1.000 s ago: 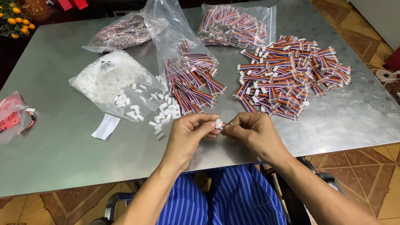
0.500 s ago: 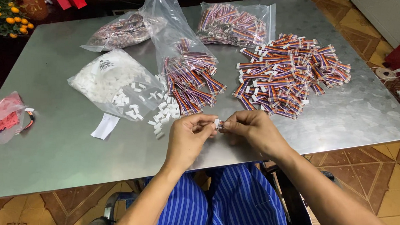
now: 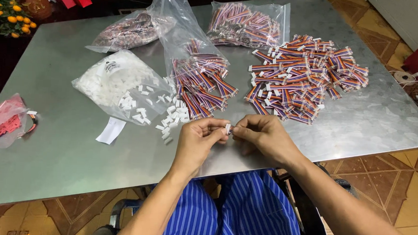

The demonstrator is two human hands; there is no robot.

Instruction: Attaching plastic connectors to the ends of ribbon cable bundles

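White plastic plug point(image 3: 227, 128), tiny and hard to make out in detail, sits pinched between both hands just above the near edge of the metal table point(image 3: 64, 153); the left hand point(image 3: 199, 140) nips it from one side with thumb and fingers pressed together, and the right hand point(image 3: 264, 138) meets it from the other side, fingertips closed on the same small piece; whether a wire hangs from it I cannot tell.

Just beyond the hands lies a spill of loose white plugs point(image 3: 164, 115), running out of the mouth of a clear bag of white plugs point(image 3: 113, 81); a slip of white paper point(image 3: 110, 130) lies flat beside that bag. Behind the left hand an open clear bag point(image 3: 184, 35) stands slumped, with striped wire bundles point(image 3: 203, 86) fanning out of it onto the table; to the right of these spreads a big loose heap of wire bundles point(image 3: 301, 77), each tipped white. Farther back rest a sealed bag of wires point(image 3: 247, 24) and a darker bag point(image 3: 127, 32). At the far left edge sits a red pouch point(image 3: 4, 121). Blue striped trousers point(image 3: 232, 214) show below the table edge.
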